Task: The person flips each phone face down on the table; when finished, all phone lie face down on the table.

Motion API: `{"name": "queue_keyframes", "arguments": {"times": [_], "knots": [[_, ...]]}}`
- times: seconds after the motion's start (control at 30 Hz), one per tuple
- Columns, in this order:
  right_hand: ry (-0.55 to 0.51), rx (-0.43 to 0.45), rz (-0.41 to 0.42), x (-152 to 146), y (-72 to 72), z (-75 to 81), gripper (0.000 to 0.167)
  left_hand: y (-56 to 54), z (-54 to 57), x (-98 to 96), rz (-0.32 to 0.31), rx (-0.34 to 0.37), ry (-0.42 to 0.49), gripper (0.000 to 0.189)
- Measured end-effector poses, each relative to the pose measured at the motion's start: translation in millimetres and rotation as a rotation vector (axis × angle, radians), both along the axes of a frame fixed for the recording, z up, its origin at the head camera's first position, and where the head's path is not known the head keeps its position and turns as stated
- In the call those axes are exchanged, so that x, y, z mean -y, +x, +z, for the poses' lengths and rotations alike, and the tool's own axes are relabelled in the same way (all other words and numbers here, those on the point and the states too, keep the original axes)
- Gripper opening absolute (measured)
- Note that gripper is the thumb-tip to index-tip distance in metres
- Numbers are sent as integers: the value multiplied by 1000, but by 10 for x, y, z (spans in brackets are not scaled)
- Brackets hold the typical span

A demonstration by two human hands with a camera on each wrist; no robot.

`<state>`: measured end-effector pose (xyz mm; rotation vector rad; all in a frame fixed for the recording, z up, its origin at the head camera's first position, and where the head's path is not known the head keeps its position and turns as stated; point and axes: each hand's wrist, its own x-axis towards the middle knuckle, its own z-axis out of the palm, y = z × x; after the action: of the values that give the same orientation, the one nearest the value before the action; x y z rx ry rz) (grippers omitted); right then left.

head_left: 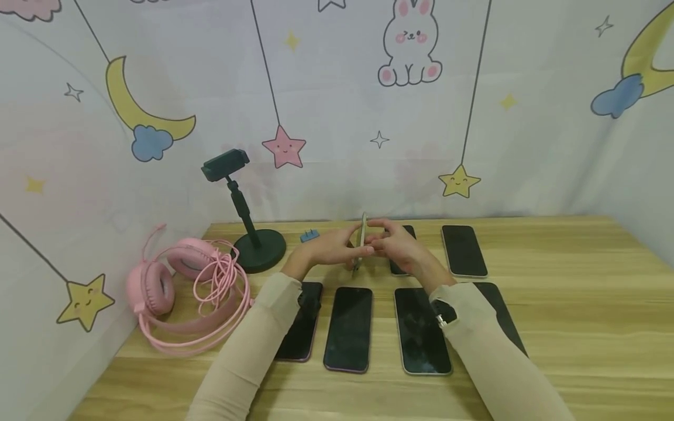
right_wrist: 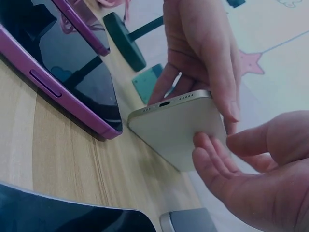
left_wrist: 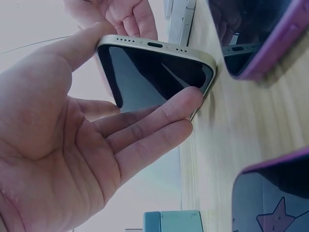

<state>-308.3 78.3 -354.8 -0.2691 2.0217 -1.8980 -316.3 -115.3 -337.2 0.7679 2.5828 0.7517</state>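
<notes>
A pale-rimmed smartphone stands on its long edge over the back part of the table, between both hands. My left hand holds it, thumb at the upper edge and fingers across the dark screen and lower edge in the left wrist view. Bent lightly, the fingertips of my right hand touch its plain whitish back. The charging port end faces me in both wrist views. Around the hands lie other dark-screened phones, among them a purple-edged phone and a white-edged phone.
Pink headphones with a coiled cable lie at the left, beside a dark green stand. A small blue block sits behind the left hand. Further phones include one at the back right. A printed cloth hangs behind the table.
</notes>
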Motion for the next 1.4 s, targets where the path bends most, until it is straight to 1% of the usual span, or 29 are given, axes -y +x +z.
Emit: {"name": "queue_keyframes", "arguments": {"times": [0.2,0.3,0.4,0.53,0.7,0.77,0.93,1.1,1.23,1.33,1.4], "knots": [[-15,8,38,-2,29,-33,58,0,-36,14,-8,-11,49,88],[-14,7,53,-7,28,-69,56,13,-31,8,-10,-12,74,87],[-2,9,56,-9,22,-102,57,15,-25,12,-14,10,109,86],[9,14,73,-4,18,-121,61,6,-15,38,-19,31,133,84],[26,37,85,-10,8,-122,66,13,27,57,-21,23,123,83],[38,44,87,-16,2,-120,68,11,43,62,-17,12,102,84],[59,58,127,-32,1,-109,73,9,86,101,4,-1,47,84],[70,79,162,-39,-4,-118,77,8,125,148,0,-13,45,81],[71,100,159,-39,-7,-127,78,9,145,169,-1,-65,35,76],[76,109,145,-37,-5,-120,78,10,155,186,3,-87,33,73],[86,111,136,-36,-4,-116,78,6,155,194,7,-87,33,71]]}}
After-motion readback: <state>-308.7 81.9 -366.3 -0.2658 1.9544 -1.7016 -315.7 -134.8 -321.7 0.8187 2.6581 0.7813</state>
